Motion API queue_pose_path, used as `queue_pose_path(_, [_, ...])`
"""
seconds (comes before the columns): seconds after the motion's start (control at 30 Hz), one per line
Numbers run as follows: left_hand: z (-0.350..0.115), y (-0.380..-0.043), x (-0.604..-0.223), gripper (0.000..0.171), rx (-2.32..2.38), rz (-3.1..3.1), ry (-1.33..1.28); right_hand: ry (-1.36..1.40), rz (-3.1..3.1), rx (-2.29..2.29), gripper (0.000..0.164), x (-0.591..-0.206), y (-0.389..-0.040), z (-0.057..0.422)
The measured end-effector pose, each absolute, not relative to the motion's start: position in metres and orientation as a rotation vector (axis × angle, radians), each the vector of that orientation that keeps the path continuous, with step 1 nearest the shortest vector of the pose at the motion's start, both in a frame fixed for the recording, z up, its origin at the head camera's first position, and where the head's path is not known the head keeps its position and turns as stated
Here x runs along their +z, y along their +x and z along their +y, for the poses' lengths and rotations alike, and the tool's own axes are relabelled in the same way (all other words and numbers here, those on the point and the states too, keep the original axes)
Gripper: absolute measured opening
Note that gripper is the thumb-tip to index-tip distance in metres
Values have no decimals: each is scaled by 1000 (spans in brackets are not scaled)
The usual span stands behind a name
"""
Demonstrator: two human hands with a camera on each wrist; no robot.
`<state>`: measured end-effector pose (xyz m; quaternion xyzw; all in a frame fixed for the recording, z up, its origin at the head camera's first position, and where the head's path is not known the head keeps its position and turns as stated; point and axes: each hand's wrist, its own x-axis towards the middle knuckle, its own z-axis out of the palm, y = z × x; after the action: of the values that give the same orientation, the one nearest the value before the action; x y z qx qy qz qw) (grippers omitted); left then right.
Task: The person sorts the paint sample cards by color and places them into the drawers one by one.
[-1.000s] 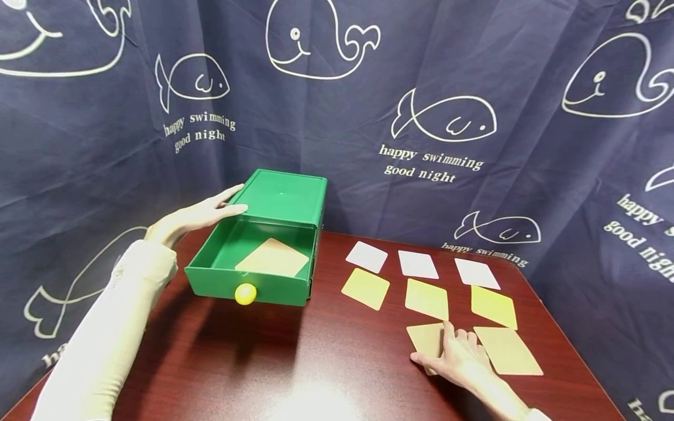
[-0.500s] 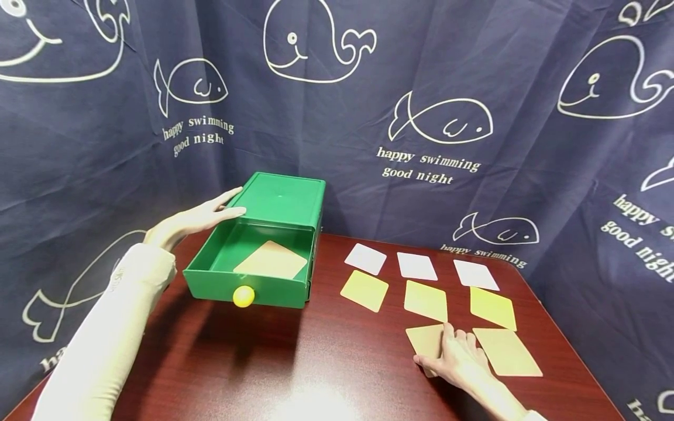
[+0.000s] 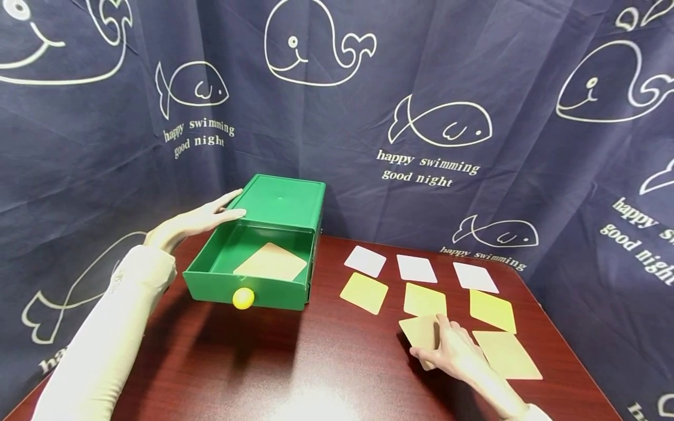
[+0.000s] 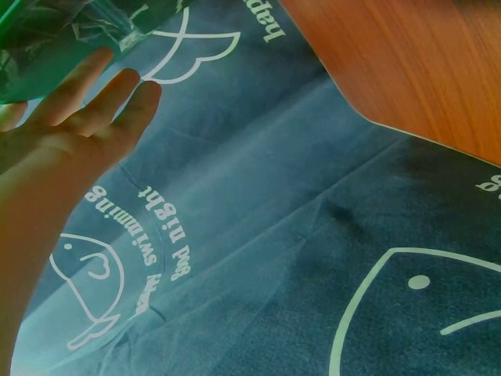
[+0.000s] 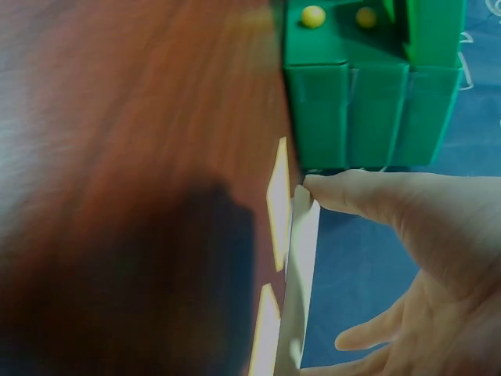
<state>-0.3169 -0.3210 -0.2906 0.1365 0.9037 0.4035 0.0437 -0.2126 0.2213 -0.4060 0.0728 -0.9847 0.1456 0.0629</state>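
Note:
My right hand [image 3: 457,352] pinches a tan square card [image 3: 420,331] between thumb and fingers. The card is tilted, with its near-left edge raised off the table and a shadow under it. In the right wrist view the same card [image 5: 302,270] is seen nearly edge-on. My left hand [image 3: 193,222] rests with fairly straight fingers on the left edge of a green drawer cabinet [image 3: 281,200]. Its top drawer [image 3: 210,257], with a yellow round knob [image 3: 243,298], is pulled out. Inside lies another tan card [image 3: 274,262].
Right of the held card lies a tan card [image 3: 506,354] on the dark red table [image 3: 347,356]. Behind are a row of yellow cards, one a yellow card [image 3: 364,292], and a row of white cards, one a white card [image 3: 417,268]. A blue curtain [image 3: 347,128] surrounds the table.
My right hand has lifted the tan card from the table and tilted it, shifting slightly up and left. My left hand has stayed on the cabinet.

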Motion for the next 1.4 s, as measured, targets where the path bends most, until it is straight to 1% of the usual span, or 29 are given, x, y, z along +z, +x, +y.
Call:
queue_pose_path(0.2, [-322, -318, -293, 75, 1230, 2763, 425, 373, -2898, 510, 83, -388, -217, 208])
queue_pose_path(0.43, [-323, -317, -295, 75, 1236, 2759, 427, 417, -2919, 551, 89, -364, -223, 191])
queue_pose_path(0.97, [-323, -318, -293, 76, 1216, 2782, 429, 703, -2858, 717, 84, -309, -240, 155])
queue_pose_path(1.4, [-321, -317, -289, 76, 1199, 2804, 438, 864, -2825, 694, 77, -261, -251, 125])
